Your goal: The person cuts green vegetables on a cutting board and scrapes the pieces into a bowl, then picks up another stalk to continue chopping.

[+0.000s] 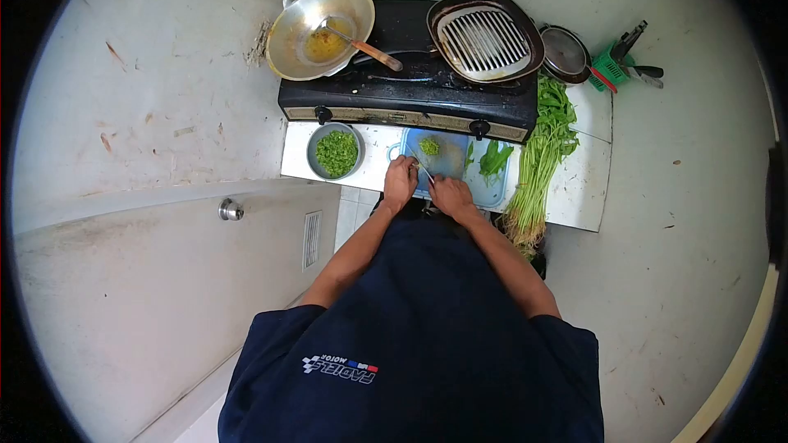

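Note:
My right hand (pixel 450 194) is closed round the handle of a small knife (pixel 422 166), whose blade slants up and left over a blue cutting board (pixel 490 190). Close by the blade, my left hand (pixel 400 179) is at the board's left edge with its fingers pressed together; what they pinch is too small to make out. Just beyond the blade lies a little heap of finely chopped greens (pixel 428 146). Loose green leaves (pixel 495 159) rest on the right part of the board. A grey bowl (pixel 311 152) of chopped greens stands left of the board.
Behind the board stands a black two-burner stove (pixel 394 102), bearing a wok (pixel 287 45) with a wooden-handled ladle (pixel 376 54) and a grill pan (pixel 484 37). A bundle of leafy stalks (pixel 533 168) hangs over the counter's front edge. Beyond are a red-handled pan (pixel 565 53) and a green utensil basket (pixel 607 70).

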`<control>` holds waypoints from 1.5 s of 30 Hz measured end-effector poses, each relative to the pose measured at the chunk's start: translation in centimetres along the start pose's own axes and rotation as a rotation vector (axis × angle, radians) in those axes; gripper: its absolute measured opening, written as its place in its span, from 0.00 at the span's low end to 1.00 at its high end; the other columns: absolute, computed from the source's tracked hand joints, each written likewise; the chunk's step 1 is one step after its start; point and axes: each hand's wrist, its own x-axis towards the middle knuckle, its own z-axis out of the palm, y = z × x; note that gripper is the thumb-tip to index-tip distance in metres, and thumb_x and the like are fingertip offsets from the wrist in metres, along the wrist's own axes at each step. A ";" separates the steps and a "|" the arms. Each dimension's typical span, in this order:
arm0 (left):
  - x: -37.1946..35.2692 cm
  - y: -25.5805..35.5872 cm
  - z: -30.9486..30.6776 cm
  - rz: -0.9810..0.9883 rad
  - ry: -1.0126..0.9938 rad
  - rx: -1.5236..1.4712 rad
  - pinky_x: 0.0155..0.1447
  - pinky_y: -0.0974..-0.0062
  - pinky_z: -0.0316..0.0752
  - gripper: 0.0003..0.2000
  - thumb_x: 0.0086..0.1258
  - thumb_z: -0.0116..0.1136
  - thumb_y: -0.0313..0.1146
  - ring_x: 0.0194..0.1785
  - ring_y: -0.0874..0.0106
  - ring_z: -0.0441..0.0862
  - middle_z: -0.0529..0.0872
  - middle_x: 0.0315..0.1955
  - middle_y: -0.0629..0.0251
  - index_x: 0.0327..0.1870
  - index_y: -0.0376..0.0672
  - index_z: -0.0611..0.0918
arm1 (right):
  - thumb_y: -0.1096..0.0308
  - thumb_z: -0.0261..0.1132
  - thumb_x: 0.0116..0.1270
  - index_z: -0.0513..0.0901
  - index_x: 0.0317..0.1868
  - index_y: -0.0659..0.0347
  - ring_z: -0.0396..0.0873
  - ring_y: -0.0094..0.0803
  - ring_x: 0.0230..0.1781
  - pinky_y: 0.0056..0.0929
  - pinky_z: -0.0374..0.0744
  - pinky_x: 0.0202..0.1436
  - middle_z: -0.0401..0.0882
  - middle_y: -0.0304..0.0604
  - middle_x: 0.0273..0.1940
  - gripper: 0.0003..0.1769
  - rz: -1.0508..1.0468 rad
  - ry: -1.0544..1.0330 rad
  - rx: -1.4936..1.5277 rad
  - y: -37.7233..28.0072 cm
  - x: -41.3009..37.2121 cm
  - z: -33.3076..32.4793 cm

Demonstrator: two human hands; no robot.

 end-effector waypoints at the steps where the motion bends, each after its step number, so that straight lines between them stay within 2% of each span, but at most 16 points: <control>1: 0.1 0.0 -0.1 0.000 -0.007 0.004 0.50 0.54 0.77 0.07 0.64 0.61 0.21 0.44 0.47 0.80 0.81 0.36 0.48 0.42 0.37 0.85 | 0.57 0.57 0.76 0.83 0.42 0.67 0.89 0.55 0.35 0.51 0.87 0.43 0.89 0.59 0.35 0.19 -0.005 0.018 -0.001 0.1 -0.3 0.0; 4: 0.0 -0.1 -0.2 -0.004 -0.022 0.011 0.50 0.54 0.77 0.07 0.64 0.62 0.21 0.44 0.47 0.80 0.81 0.35 0.49 0.42 0.37 0.85 | 0.58 0.57 0.76 0.84 0.41 0.68 0.89 0.55 0.35 0.51 0.87 0.42 0.89 0.59 0.34 0.19 -0.002 -0.044 0.004 0.5 -1.4 -0.2; 12: 0.2 -0.6 -0.2 0.049 -0.002 -0.010 0.48 0.55 0.77 0.06 0.65 0.63 0.23 0.40 0.49 0.82 0.82 0.33 0.51 0.41 0.38 0.85 | 0.58 0.58 0.76 0.84 0.42 0.68 0.89 0.55 0.35 0.51 0.87 0.43 0.89 0.59 0.34 0.18 0.009 -0.010 0.019 -0.4 0.4 0.3; 15: 0.2 -0.6 -0.3 0.030 -0.024 -0.064 0.48 0.53 0.76 0.06 0.64 0.61 0.21 0.42 0.46 0.80 0.81 0.34 0.48 0.41 0.37 0.85 | 0.59 0.58 0.75 0.84 0.42 0.68 0.89 0.55 0.35 0.51 0.86 0.43 0.89 0.59 0.34 0.18 0.013 -0.008 0.022 -0.5 0.4 0.1; 25: 0.2 -0.8 -0.3 0.026 -0.019 -0.055 0.46 0.53 0.77 0.07 0.62 0.62 0.19 0.42 0.46 0.81 0.81 0.34 0.49 0.41 0.37 0.85 | 0.55 0.57 0.77 0.84 0.43 0.67 0.89 0.58 0.35 0.54 0.86 0.45 0.88 0.60 0.34 0.21 0.079 -0.039 0.045 -0.2 -0.7 -0.4; 31: 0.1 -0.6 -0.2 0.034 0.004 -0.049 0.47 0.52 0.77 0.08 0.61 0.63 0.20 0.42 0.46 0.81 0.81 0.34 0.49 0.41 0.38 0.85 | 0.53 0.56 0.78 0.84 0.43 0.66 0.89 0.58 0.35 0.55 0.86 0.44 0.88 0.62 0.33 0.22 0.036 -0.039 0.026 0.1 -1.1 -0.2; 43: 0.2 -0.1 -0.7 0.012 -0.015 -0.047 0.47 0.53 0.78 0.07 0.61 0.63 0.20 0.41 0.47 0.82 0.81 0.34 0.50 0.39 0.38 0.85 | 0.54 0.54 0.79 0.81 0.43 0.70 0.87 0.60 0.33 0.55 0.85 0.41 0.87 0.62 0.31 0.23 0.004 -0.014 0.048 -0.3 -0.6 -0.1; 45: 0.2 -0.3 -0.6 0.025 -0.002 -0.049 0.47 0.53 0.78 0.07 0.61 0.63 0.20 0.42 0.47 0.82 0.81 0.34 0.50 0.39 0.38 0.85 | 0.55 0.56 0.78 0.82 0.43 0.69 0.88 0.58 0.35 0.54 0.85 0.43 0.88 0.61 0.33 0.21 0.005 -0.031 0.030 -0.4 -0.5 0.0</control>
